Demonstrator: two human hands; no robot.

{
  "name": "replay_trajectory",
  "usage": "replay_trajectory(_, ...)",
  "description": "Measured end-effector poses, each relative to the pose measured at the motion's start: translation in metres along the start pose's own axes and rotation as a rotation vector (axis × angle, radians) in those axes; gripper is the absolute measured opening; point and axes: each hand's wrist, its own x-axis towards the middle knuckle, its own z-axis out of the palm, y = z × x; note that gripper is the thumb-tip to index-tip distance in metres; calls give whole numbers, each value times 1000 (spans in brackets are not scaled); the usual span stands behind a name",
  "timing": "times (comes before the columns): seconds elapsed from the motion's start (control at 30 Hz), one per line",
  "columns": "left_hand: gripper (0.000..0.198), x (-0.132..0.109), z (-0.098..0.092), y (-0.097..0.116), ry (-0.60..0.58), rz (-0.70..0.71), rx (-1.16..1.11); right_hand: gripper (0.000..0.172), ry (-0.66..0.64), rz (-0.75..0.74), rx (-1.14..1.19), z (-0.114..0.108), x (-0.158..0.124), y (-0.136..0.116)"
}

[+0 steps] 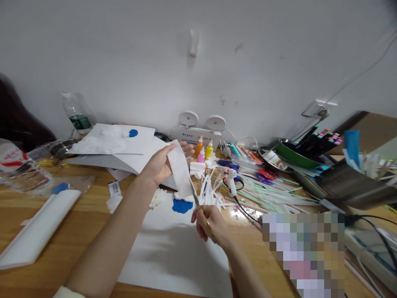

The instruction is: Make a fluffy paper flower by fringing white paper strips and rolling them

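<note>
From the head camera, the work in hand looks like scissor-cutting: the left hand (159,165) is raised above the table (77,236), thumb and fingers closed on the upper end of a white paper strip (181,171) that hangs down and to the right. The right hand (209,223) sits lower and nearer the body, wrapped around the handles of the scissors (196,200), whose blades point up and meet the strip's lower edge. I cannot tell how far apart the blades stand. Just below the strip's end is a blue blob (182,205) at the top edge of a large white sheet (173,248), with a heap of cut slivers (212,190) and a white glue gun (231,182) just to the right. By my judgement, a clean cut calls for the strip held taut and the blades square to its edge. Both forearms reach forward and converge, the left wrist bent back, the right one turned inward.
</note>
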Motion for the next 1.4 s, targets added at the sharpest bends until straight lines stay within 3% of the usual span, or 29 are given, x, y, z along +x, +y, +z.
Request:
replay_trajectory(0.13,24,-1,3,-1,-7,-29,-23,56,-3,-85,45,1,0,3)
replay_trajectory(0.67,25,-6,17,-22,-67,-163,-23,55,50,-92,68,0,2,3)
replay_trajectory(0.87,25,-5,16,-24,-101,-160,-22,58,49,-70,58,1,2,2)
replay_trajectory(1.4,27,-4,15,-22,-44,-125,-23,54,91,-3,120,2,3,-2)
